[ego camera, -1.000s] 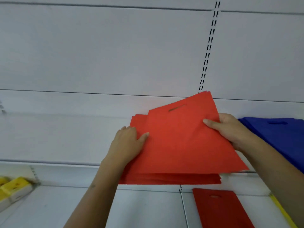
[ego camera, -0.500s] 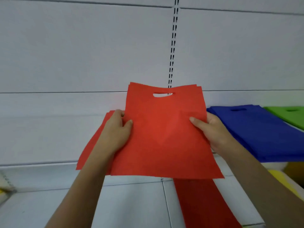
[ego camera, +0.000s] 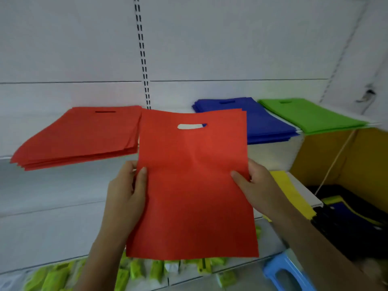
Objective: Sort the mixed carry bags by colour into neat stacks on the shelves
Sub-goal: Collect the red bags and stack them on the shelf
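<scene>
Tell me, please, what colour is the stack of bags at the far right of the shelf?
Green, seen best in the head view, beside the blue stack.

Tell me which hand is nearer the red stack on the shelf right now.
Left. The left hand grips the held red bag's left edge, just below the red stack's near corner. The right hand holds the opposite edge, with the bag between it and the stack.
</scene>
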`<state>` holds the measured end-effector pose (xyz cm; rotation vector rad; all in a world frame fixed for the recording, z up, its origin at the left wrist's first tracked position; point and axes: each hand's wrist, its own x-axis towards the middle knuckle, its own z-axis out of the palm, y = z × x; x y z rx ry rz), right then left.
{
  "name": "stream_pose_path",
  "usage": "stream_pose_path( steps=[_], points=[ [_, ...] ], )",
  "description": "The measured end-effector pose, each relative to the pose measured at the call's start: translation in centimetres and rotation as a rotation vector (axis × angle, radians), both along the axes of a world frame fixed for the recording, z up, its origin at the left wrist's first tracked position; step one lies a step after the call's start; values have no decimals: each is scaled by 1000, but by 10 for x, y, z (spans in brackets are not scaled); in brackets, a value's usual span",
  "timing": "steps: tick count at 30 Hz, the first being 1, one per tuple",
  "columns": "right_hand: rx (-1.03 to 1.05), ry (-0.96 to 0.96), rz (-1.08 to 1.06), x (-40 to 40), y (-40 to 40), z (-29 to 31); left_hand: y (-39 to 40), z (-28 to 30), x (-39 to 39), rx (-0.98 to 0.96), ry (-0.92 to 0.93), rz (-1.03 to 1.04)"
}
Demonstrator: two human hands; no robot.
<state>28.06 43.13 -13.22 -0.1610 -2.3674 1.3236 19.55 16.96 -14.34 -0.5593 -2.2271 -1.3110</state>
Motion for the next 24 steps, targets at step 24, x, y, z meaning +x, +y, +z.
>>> stream_pose_path(
  steps=[24],
  points=[
    [-50,-457,-257,-45,142,-240,146,-246,-35,-235,-518,-22]
  ],
)
